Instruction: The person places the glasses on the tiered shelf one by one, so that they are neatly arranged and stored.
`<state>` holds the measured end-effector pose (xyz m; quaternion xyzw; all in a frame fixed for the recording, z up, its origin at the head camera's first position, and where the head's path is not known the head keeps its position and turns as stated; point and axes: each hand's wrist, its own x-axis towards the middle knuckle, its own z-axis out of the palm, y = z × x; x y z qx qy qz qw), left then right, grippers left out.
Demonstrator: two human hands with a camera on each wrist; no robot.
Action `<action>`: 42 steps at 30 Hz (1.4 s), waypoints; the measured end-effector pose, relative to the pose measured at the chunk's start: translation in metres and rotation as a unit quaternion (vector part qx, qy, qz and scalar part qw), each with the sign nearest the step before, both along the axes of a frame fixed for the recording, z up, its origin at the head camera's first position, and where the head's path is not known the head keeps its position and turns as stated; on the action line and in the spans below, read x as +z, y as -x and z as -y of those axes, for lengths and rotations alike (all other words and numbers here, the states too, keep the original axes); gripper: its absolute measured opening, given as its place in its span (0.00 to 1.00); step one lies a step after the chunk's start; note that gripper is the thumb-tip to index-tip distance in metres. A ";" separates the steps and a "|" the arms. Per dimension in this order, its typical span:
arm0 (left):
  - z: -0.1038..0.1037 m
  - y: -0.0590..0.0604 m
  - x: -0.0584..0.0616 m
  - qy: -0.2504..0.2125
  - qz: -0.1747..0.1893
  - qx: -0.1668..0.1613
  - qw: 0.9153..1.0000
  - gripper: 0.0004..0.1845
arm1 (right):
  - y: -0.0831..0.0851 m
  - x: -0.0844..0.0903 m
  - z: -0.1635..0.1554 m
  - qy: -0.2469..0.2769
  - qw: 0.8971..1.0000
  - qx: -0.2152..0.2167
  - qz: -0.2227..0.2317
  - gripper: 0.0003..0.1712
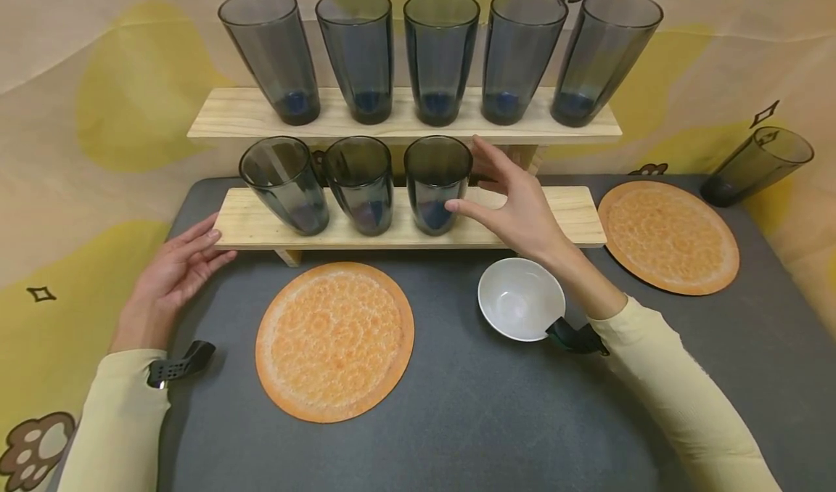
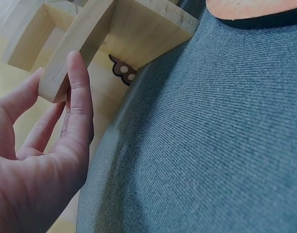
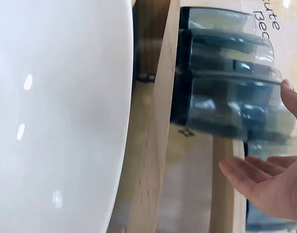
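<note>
Glass (image 1: 436,183), smoky grey and third from the left on the lower shelf (image 1: 562,220), stands upright at about 12 o'clock from the white bowl (image 1: 520,298). Right hand (image 1: 512,202) is spread beside it, fingers straight; in the head view the thumb tip meets the glass wall on its right side, while the other fingers arch above the shelf without closing. The right wrist view shows the glass from the side with the fingertips (image 3: 240,170) just off its wall, so contact by those fingers cannot be confirmed; it also shows the bowl's rim close against the shelf edge, which the head view does not make plain.

Left hand (image 1: 173,274) lies at 9 o'clock of the lower shelf, fingers extended and relaxed. The left wrist view shows what the head view only suggests: a finger resting against the rounded corner of the board, with the grey mat (image 2: 211,145) below.

Two further glasses stand left of the third; five (image 1: 440,56) line the upper shelf. One orange mat (image 1: 334,341) lies at 6 o'clock of the shelf, a second (image 1: 668,236) at 3 o'clock, with a lone glass (image 1: 757,165) beyond it.
</note>
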<state>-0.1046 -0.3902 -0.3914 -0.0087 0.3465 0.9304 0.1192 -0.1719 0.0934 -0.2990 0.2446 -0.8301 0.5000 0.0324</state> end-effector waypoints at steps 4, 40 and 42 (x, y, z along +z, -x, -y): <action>0.002 -0.003 0.000 -0.007 0.009 0.005 1.000 0.21 | 0.000 0.004 -0.019 -0.004 0.999 -0.023 -0.038 0.42; 0.000 0.000 0.002 -0.011 0.001 -0.001 1.000 0.21 | 0.067 -0.017 -0.297 0.003 0.868 -0.480 0.129 0.57; 0.000 0.000 0.001 -0.010 0.000 -0.002 1.000 0.21 | 0.068 -0.023 -0.303 0.051 0.860 -0.481 0.162 0.55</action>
